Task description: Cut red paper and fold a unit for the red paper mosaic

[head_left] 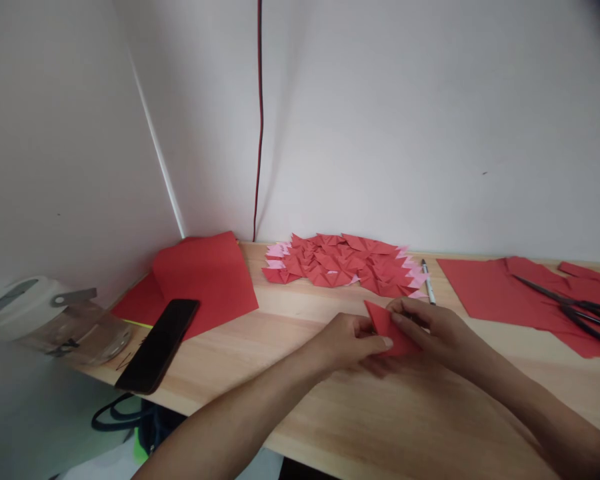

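A small folded red paper piece [389, 328] is held just above the wooden table [300, 387]. My left hand [347, 341] pinches its lower left side, thumb on top. My right hand [433, 327] grips its right edge with closed fingers. Behind the hands lies a pile of several folded red and pink paper triangles [343, 262].
A black phone [159, 343] lies on a red paper sheet [200, 280] at the left. A pen [428, 281] lies right of the pile. Black scissors [573, 310] rest on cut red paper [495, 290] at the right. A red-black cable [259, 120] hangs down the wall. A white-and-clear appliance [45, 320] sits far left.
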`<act>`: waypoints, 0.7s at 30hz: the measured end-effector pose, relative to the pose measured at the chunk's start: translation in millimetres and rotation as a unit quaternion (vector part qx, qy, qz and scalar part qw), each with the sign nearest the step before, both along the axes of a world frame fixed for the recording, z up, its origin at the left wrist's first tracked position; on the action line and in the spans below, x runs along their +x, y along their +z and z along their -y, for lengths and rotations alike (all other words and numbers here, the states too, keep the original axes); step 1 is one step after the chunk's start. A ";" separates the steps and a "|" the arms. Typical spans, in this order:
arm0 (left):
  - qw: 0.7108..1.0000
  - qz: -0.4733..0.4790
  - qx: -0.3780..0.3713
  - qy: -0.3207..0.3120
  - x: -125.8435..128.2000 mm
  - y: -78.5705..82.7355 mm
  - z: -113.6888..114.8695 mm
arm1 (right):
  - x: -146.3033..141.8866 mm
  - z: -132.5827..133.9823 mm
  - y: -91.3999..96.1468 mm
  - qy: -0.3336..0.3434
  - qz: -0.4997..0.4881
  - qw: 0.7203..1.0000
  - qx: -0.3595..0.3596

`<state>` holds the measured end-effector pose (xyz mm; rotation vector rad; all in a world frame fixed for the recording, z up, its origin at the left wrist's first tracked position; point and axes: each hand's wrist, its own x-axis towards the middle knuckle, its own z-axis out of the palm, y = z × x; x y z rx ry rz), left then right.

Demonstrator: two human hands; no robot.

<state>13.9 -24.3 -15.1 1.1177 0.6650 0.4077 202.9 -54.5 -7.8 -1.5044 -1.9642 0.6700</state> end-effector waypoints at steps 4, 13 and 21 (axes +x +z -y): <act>0.998 -0.029 -0.027 0.048 4.4 -2.3 0.8 | -1.5 -0.6 -9.7 -0.036 0.075 0.984 0.159; 0.981 0.065 -0.055 0.172 0.8 3.1 -1.5 | -20.9 16.1 -1.2 0.034 0.226 0.899 0.373; 0.968 0.123 -0.124 0.179 -1.8 5.5 -3.2 | -17.7 7.9 -14.7 0.031 0.217 0.901 0.373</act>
